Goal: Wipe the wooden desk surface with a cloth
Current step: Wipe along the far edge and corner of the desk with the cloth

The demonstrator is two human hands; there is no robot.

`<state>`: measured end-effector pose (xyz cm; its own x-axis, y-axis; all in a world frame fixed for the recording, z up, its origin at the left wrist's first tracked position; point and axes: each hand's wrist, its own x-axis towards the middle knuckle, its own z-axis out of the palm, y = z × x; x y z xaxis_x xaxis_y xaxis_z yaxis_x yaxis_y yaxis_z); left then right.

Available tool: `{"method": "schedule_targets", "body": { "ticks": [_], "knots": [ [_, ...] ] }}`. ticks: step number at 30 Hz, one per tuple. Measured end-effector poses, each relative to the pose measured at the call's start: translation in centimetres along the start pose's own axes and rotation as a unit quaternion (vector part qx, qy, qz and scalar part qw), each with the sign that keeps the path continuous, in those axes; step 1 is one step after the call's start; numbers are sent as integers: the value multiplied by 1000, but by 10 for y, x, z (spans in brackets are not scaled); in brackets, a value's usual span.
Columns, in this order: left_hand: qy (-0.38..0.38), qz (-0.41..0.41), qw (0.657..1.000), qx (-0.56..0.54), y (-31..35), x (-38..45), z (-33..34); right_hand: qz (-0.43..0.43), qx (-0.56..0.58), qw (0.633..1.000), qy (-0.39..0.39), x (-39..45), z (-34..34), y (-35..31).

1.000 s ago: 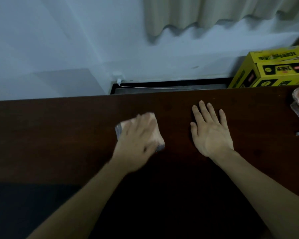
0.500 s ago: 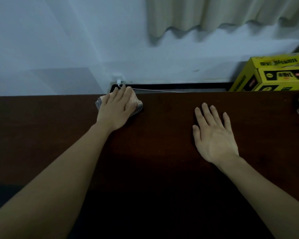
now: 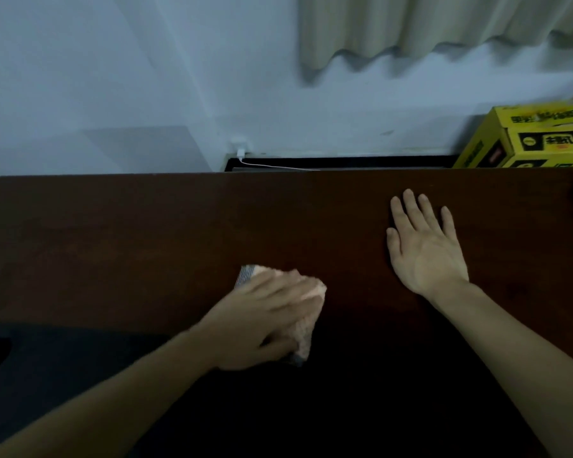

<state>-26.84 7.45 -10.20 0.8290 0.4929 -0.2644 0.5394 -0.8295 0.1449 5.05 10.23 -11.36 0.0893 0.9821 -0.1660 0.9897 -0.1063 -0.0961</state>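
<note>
Both your hands lie on the wooden surface (image 3: pixel 146 233). Your left hand (image 3: pixel 262 322) presses the cloth (image 3: pixel 306 328) near the front edge, fingers (image 3: pixel 285 300) stretched flat over it, blurred. Your right hand (image 3: pixel 427 249) rests palm down, fingers spread, well apart from the cloth.

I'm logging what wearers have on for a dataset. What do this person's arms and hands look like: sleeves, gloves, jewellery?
Both forearms are bare as far as the view shows, with no sleeve in sight. The left hand and the right hand wear no gloves. No ring, watch or bracelet shows on the right; the left is too motion-blurred to tell.
</note>
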Motion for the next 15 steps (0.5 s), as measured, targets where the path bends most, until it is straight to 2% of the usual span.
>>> {"method": "schedule_targets", "body": {
  "ticks": [1,3,5,8,11,15],
  "knots": [
    [2,-16,1000,-7,-16,8,-2,-1,0,1000,2,0,0,0],
    [42,-100,994,-23,-51,30,-7,1,3,1000,5,0,1,1],
    [82,-207,975,-11,-87,53,-12,0,5,1000,11,1,1,2],
    [96,-296,950,-22,-122,83,-20,-2,5,1000,16,1,1,4],
    [96,-319,942,-34,-113,85,-23,-8,7,1000,9,1,1,2],
    [77,-241,966,-44,-51,42,-15,2,21,1000,-9,4,-2,1]
  ]
}}
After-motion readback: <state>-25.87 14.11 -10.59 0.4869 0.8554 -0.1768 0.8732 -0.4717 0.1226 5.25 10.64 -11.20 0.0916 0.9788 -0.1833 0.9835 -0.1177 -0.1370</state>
